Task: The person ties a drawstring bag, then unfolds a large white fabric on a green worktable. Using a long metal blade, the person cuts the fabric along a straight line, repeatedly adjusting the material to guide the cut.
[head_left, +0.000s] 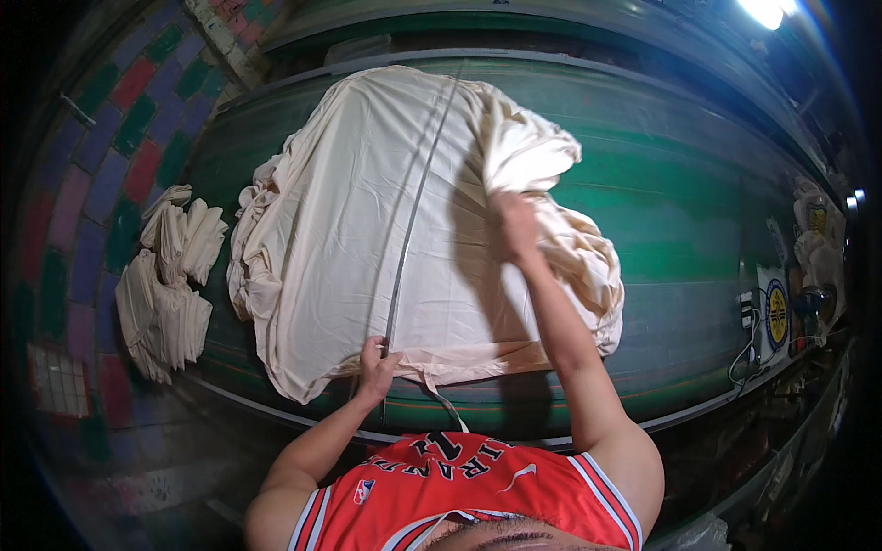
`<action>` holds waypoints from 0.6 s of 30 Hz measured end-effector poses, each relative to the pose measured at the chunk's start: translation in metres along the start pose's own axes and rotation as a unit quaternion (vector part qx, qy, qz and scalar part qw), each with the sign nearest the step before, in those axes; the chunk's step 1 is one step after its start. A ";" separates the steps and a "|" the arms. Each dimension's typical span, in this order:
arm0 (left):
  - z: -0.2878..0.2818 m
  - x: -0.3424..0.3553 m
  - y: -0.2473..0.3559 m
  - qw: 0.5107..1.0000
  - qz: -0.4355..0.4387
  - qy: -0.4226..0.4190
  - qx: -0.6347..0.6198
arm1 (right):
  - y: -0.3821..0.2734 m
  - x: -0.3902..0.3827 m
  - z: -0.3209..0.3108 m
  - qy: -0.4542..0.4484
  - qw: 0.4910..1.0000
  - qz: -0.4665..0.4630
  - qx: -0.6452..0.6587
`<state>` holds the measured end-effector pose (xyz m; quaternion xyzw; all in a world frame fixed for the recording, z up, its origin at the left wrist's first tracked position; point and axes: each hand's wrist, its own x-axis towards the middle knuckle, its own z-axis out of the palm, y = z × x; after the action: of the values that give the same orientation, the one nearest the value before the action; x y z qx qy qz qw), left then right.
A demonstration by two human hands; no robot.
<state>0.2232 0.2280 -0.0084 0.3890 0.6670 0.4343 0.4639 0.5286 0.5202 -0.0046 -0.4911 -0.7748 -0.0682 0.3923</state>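
A large cream cloth (pixel 358 202) lies spread over the green table, bunched into folds along its left and right sides. Across it, from the far edge to the near edge, runs a long thin straight metal strip (pixel 413 216). At the cloth's near hem, my left hand (pixel 375 370) is closed around the near end of this strip. My right hand (pixel 516 228) reaches over the right part, at the gathered folds of the cloth; motion smears it and its fingers are not clear. A narrow cloth tie (pixel 446 402) hangs from the near hem toward me.
Folded cream cloth pieces (pixel 165 285) are stacked at the table's left end. The long green table (pixel 661 248) stretches right. On its right end are a white item with a round blue and yellow emblem (pixel 774 310), a cable (pixel 749 354) and bagged items (pixel 816 230).
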 end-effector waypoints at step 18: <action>-0.233 -0.008 -0.056 0.966 0.031 0.104 0.235 | -0.152 0.029 0.081 -0.070 0.933 0.312 0.163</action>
<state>-0.0044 0.1518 -0.0140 0.4601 0.7825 0.3175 0.2744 0.3550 0.5028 0.0023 -0.6409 -0.6085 0.2192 0.4134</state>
